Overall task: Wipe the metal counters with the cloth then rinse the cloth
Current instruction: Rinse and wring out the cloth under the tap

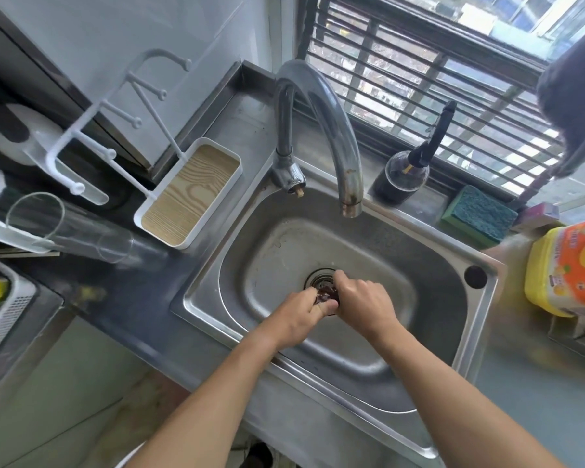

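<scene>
Fingers (318, 307) round cloth (326, 293) over drain (320, 282)

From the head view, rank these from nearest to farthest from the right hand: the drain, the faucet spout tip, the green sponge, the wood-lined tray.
From the right hand, which grips the dark cloth:
1. Drain: just left of the hand, in the sink bottom.
2. Faucet spout tip: above the basin, beyond the hand.
3. Green sponge: back ledge, to the right.
4. Wood-lined tray: counter, far left.

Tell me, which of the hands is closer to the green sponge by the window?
Right. The right hand is over the sink drain, on the green sponge's side. The left hand sits beside it, farther away. Both grip a dark cloth.
</scene>
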`<state>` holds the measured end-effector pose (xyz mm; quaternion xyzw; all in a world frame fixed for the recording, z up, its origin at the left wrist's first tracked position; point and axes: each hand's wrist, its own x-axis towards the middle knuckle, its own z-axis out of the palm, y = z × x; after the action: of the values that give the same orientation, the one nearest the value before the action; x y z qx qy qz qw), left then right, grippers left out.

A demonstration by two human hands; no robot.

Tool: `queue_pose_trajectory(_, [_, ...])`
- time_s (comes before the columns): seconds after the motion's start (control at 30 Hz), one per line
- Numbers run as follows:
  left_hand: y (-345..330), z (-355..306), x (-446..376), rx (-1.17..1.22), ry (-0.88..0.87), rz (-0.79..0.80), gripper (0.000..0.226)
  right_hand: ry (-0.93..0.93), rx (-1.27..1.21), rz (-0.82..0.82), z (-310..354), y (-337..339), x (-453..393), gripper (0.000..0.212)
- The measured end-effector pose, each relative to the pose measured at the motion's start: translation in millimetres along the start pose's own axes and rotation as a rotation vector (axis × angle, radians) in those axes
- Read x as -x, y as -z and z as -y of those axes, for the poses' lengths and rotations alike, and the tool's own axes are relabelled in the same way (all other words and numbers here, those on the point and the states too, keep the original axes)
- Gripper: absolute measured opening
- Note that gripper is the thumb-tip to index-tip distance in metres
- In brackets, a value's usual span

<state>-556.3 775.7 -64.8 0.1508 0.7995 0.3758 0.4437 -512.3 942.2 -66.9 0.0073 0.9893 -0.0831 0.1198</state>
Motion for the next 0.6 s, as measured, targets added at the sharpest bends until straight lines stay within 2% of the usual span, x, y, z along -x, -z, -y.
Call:
queue_pose_trajectory(0.13, [-5.7, -13.0, 1.3, 0.439, 0.058, 0.059, 0.056, -0.044, 0.013, -0.249, -4.2, -7.5, -1.4, 0.022])
queue_pose_trajectory(0.23, [-3.7, -26.2, 6.7, 0.713, 0.11, 0.127, 0.033, -0.005, -0.018, -0.422, -4.7, -7.4, -5.2, 0.016])
queue_pose_trajectory(0.3, [0.0, -29.9, 8.5, 0.738, 0.114, 0.152, 0.033, -0.002, -0.025, -0.473, -4.1, -7.3, -6.1, 0.016])
queue_pose_trajectory(0.37, [4.2, -31.1, 7.6, 0.665, 0.08, 0.118, 0.033, -0.016, -0.062, -0.453, -4.0, -7.0, -8.8, 0.017])
queue_pose_trajectory(0.43, [8.1, -25.9, 2.0, 0.406, 0.017, 0.014, 0.029, -0.042, -0.141, -0.353, -5.0, -5.2, -13.1, 0.021])
queue_pose_trajectory(0.5, [12.0, -14.0, -5.0, 0.033, -0.059, -0.122, 0.021, -0.011, -0.252, -0.194, -8.4, -3.2, -15.7, 0.032])
queue_pose_trajectory(0.57, [17.6, -0.9, -10.7, -0.194, -0.084, -0.231, 0.019, 0.063, -0.454, -0.012, -12.1, -0.1, -15.1, 0.044])
queue_pose_trajectory(0.6, [20.7, 4.4, -13.2, -0.294, -0.092, -0.266, 0.022, 0.042, -0.584, 0.103, -14.2, 3.2, -15.0, 0.049])
